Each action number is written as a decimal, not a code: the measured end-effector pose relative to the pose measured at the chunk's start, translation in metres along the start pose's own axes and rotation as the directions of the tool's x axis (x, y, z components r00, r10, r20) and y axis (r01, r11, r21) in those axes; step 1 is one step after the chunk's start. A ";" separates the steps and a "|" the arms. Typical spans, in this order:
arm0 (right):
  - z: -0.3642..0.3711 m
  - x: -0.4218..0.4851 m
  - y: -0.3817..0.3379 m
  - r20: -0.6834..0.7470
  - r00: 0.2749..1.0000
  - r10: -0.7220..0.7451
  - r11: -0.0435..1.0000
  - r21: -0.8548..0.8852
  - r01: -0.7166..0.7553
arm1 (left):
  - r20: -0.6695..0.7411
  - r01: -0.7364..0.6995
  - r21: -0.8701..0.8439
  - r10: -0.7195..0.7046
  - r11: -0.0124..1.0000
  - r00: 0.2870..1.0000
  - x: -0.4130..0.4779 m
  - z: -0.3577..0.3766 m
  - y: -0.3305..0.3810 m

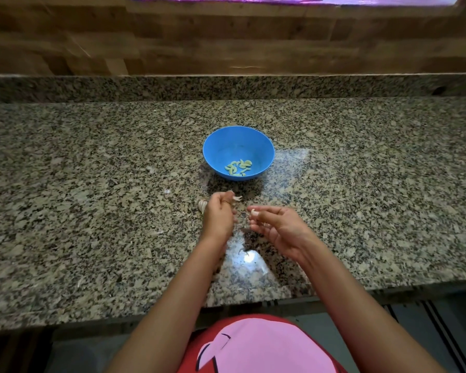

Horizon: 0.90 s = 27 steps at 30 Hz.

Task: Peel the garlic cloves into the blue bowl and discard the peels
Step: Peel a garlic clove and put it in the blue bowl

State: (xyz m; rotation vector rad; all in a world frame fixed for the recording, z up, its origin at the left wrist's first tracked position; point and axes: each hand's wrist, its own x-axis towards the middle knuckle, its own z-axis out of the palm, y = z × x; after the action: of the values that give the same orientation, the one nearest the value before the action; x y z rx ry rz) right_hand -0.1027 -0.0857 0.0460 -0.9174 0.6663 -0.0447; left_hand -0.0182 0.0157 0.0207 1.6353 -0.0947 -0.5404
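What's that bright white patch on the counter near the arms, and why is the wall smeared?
Head view: the patch is glare, probably a lamp mirrored in the polished speckled granite counter; the brown wooden wall shows motion blur; the round blue plastic bowl looks sharper.

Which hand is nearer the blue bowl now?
Left. Left hand, pinching peel, is just short of the blue bowl; right hand, pinching a clove, is farther back, offset right.
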 end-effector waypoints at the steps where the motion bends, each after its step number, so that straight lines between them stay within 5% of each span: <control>1: -0.005 0.000 0.000 -0.005 1.000 0.023 1.000 0.017 -0.023 | -0.007 -0.008 0.025 0.008 1.000 1.000 0.002 -0.002 0.002; 6: -0.013 0.000 0.002 0.005 1.000 0.030 0.994 0.104 -0.031 | 0.168 0.053 0.018 -0.056 0.998 0.984 -0.009 -0.004 -0.004; 10: -0.010 0.000 0.003 -0.029 0.997 -0.077 0.997 -0.002 0.077 | 0.203 -0.067 0.173 0.031 0.983 0.979 -0.008 -0.005 -0.004; 18: -0.004 -0.004 0.008 -0.014 0.934 -0.358 0.838 -0.445 0.315 | 0.207 0.125 -0.103 -0.102 0.987 0.973 -0.010 0.002 0.005; 27: -0.007 -0.003 0.012 -0.022 0.934 -0.356 0.845 -0.435 0.312 | 0.235 0.114 -0.094 -0.090 0.989 0.968 -0.015 0.000 0.010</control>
State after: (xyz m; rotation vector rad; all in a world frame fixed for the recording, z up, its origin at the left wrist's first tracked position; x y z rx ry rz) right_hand -0.1117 -0.0823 0.0354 -1.4604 0.6134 -0.2694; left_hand -0.0290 0.0194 0.0347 1.4737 -0.1507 -0.8010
